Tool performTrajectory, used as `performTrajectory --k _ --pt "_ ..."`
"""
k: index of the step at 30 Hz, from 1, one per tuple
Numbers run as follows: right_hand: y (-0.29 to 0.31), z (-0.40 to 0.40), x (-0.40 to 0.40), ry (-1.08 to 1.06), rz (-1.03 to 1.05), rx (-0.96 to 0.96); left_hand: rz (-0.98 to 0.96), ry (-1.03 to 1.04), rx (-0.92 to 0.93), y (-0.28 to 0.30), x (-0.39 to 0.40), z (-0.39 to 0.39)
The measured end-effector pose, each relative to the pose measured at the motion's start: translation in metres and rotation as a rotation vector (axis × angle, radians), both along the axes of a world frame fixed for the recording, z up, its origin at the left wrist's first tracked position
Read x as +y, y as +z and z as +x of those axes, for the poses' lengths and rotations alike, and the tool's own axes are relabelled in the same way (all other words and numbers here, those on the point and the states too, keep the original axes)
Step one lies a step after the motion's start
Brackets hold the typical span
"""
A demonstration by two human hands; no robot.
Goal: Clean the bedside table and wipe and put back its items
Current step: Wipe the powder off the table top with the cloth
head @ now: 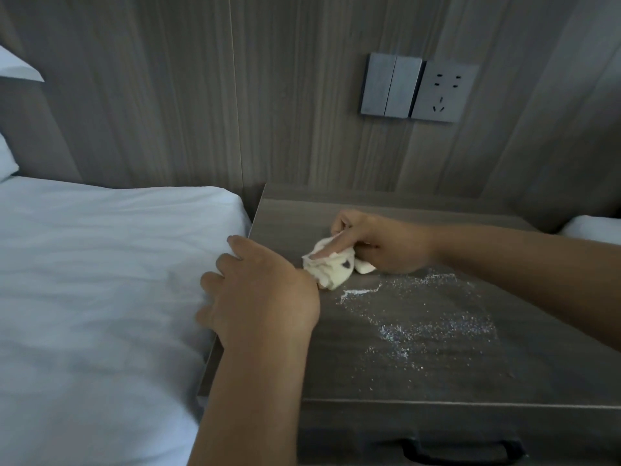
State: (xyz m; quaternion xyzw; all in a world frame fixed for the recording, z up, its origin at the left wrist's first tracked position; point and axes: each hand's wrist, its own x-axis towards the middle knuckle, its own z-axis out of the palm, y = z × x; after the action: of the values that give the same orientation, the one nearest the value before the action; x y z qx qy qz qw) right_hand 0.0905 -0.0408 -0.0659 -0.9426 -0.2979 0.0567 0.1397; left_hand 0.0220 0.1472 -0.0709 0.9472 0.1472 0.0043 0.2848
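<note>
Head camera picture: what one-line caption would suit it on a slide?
Right hand wipes white powder off a bedside table with a crumpled cloth; left hand rests at the table's bed-side edge.

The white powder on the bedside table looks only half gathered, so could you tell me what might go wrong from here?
The powder lies near the front edge of the table, so a sweep of the cloth could push it off. The left hand cups the edge by the bed, where grains might land.

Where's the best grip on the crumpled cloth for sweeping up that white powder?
Grip the crumpled cloth over its bunched top from the right, as the right hand does, index finger along it. The white powder lies nearer the table's front, so drag that way.
</note>
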Motion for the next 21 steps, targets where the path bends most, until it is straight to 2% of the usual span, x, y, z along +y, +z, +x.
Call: performTrajectory --k 2,4,9,13,16,18,21 --pt "0.014 0.003 -0.005 -0.035 -0.029 0.001 0.003 0.003 -0.004 0.002 -0.001 -0.003" --pt "0.018 0.022 -0.005 -0.103 -0.012 -0.079 -0.007 0.005 -0.01 0.003 -0.001 -0.006" --pt "-0.007 0.034 0.013 -0.296 -0.081 -0.115 -0.034 -0.014 -0.019 0.004 0.003 -0.017" --pt "-0.016 -0.015 0.007 -0.174 0.049 -0.08 -0.06 -0.06 -0.032 0.001 0.011 -0.034" --pt "-0.008 -0.051 0.0 -0.102 -0.017 -0.045 -0.105 -0.052 -0.002 -0.005 0.022 -0.045" --pt "0.008 -0.055 0.002 -0.104 -0.078 -0.022 -0.122 -0.032 0.035 -0.008 0.025 -0.051" --pt "0.02 -0.047 0.021 -0.072 0.023 -0.06 -0.076 -0.021 -0.004 -0.011 0.022 -0.067"
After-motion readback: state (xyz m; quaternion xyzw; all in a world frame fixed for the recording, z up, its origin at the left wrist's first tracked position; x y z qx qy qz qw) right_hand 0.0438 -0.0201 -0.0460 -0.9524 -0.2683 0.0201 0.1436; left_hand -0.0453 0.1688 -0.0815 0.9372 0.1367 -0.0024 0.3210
